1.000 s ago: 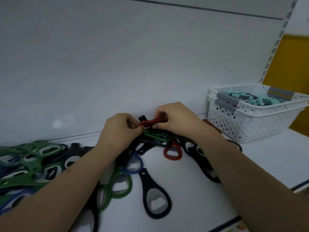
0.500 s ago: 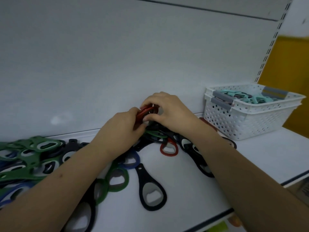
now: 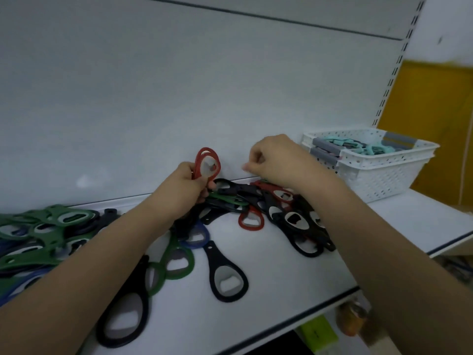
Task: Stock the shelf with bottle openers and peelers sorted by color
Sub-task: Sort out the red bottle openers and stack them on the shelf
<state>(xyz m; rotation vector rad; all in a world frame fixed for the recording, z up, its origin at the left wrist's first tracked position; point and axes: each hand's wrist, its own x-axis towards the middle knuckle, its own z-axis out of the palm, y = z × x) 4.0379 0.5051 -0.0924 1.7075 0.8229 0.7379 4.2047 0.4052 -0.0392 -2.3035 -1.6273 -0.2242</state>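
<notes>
At about 9 o'clock on the white shelf (image 3: 281, 290) lies a heap of green bottle openers (image 3: 48, 226). The left hand (image 3: 183, 192) grasps two red bottle openers (image 3: 206, 163), upright, rings on top, before the back panel. At 3 o'clock from it the right hand (image 3: 279, 161) hangs clenched above mixed black and red openers (image 3: 286, 213), holding nothing visible. At 2 o'clock stands a white basket (image 3: 378, 172) with teal peelers (image 3: 368, 149).

Red openers (image 3: 206, 162) held up; black, green and blue ones (image 3: 227, 275) on white shelf (image 3: 281, 290); white perforated basket (image 3: 378, 175), seemingly teal items (image 3: 368, 149).
</notes>
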